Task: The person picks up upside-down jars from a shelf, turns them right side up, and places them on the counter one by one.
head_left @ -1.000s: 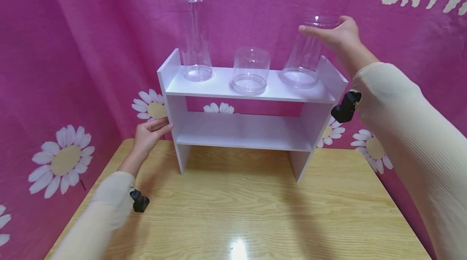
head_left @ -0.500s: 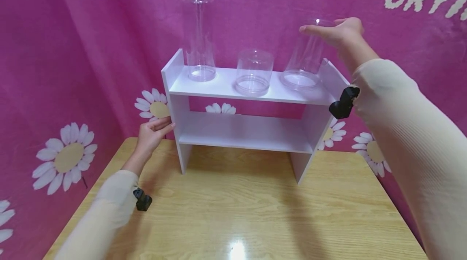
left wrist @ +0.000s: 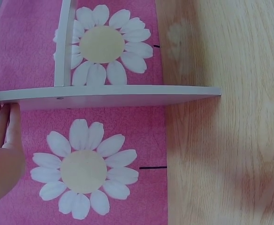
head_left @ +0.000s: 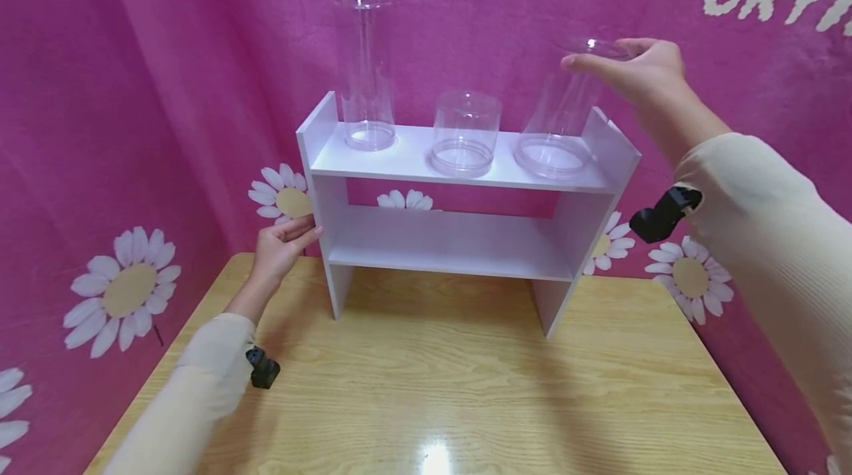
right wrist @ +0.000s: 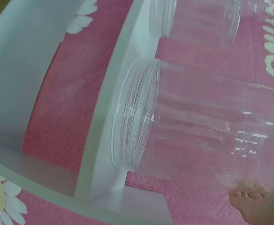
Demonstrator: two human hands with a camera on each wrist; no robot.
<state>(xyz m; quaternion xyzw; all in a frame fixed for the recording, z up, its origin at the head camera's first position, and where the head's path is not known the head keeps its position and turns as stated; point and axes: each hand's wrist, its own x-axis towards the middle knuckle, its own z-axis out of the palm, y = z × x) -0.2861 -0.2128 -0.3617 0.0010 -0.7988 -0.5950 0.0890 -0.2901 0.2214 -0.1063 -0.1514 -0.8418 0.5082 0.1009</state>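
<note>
In the head view, my right hand (head_left: 642, 72) grips the top rim of a clear jar (head_left: 555, 127) with thumb and fingers spread around it. Its wide ringed end (right wrist: 136, 115) sits on the upper board of a white two-tier shelf (head_left: 449, 238), near the right side panel. On the left, my left hand (head_left: 276, 249) touches the shelf's side panel (left wrist: 127, 96), fingers straight against the outer face, thumb by the front edge. A short clear jar (head_left: 464, 135) stands mid-board, and a tall narrow clear jar (head_left: 366, 75) stands at the left end.
The shelf stands toward the back of a wooden table (head_left: 413, 379). Behind hangs a magenta cloth (head_left: 200, 53) printed with white daisies and lettering. A black wrist camera (head_left: 665, 214) sits on the right sleeve.
My right hand and forearm have shifted to the right, and the jar's top moves right with them. Its base has come slightly forward on the board. The left hand stays at the side panel.
</note>
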